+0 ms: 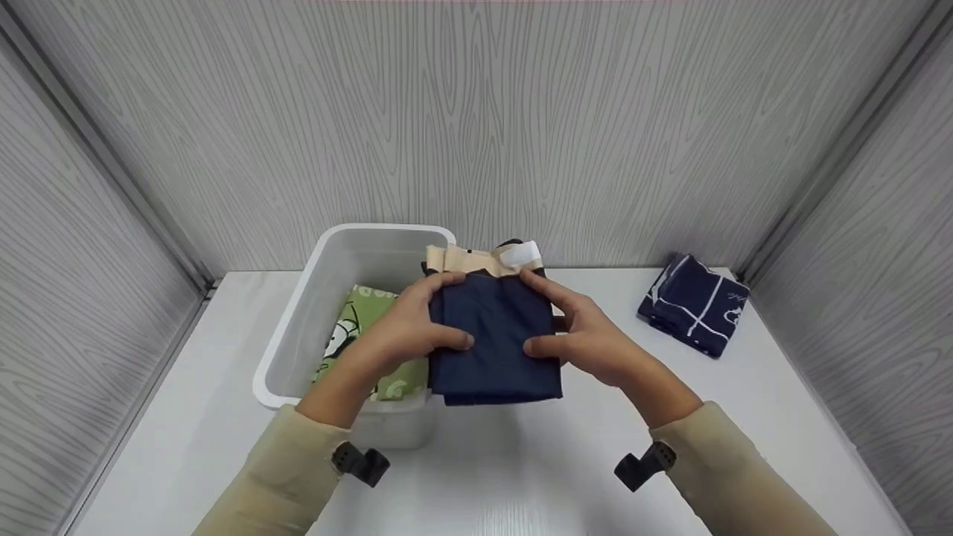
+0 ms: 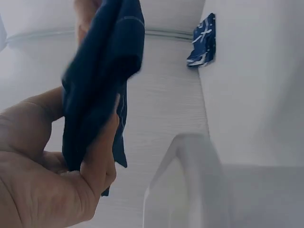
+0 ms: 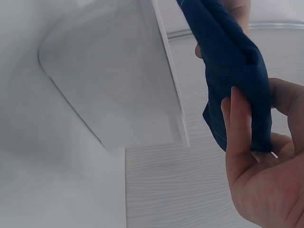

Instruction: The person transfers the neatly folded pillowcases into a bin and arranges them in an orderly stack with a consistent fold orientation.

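A folded navy cloth (image 1: 499, 365) with a beige and white printed strip along its far edge is held up above the table, just right of the white bin. My left hand (image 1: 413, 324) grips its left side, thumb on the face towards me. On the opposite side my right hand (image 1: 592, 339) holds it the same way. Both wrist views show fingers on one face of the navy cloth (image 2: 102, 71) and the thumb on the other. Inside the white plastic bin (image 1: 294, 327) lies a green printed cloth (image 1: 365, 305), partly hidden by my left hand and forearm.
Another folded navy cloth (image 1: 696, 305) with white lines lies on the white table (image 1: 595, 476) at the back right. Grey wood-grain panels (image 1: 476, 119) close in the back and both sides. The bin's rim rises well above the tabletop.
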The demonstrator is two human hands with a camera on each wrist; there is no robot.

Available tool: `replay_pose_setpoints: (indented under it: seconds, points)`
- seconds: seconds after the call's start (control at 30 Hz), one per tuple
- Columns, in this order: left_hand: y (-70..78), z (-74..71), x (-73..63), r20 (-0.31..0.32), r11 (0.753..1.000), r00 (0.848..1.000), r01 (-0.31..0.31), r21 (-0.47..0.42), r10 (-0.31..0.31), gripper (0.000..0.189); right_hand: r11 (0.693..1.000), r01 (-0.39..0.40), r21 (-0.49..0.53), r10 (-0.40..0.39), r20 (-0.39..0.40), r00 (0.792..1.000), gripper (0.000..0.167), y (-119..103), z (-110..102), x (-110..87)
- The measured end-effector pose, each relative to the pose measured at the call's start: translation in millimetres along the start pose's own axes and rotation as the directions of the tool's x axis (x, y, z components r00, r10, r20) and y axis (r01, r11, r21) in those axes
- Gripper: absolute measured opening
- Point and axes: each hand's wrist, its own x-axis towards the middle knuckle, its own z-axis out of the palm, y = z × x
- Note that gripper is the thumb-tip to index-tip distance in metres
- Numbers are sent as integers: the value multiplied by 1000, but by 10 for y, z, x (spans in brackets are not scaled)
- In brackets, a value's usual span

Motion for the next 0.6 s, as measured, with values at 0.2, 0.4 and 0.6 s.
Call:
replay_pose_setpoints:
  seconds: [0.2,0.4,0.6]
  points:
    - [12,-211,-82,62,984,996,76,-161,-67,70,999,40,-30,-40,17,999,96,-81,140,126]
    - [9,-394,-146,65,985,995,86,-151,-77,64,999,35,-41,-34,31,999,95,-155,273,257]
    - [-14,-522,-198,69,996,996,59,-64,-55,67,999,33,-36,-31,47,998,95,-201,425,379]
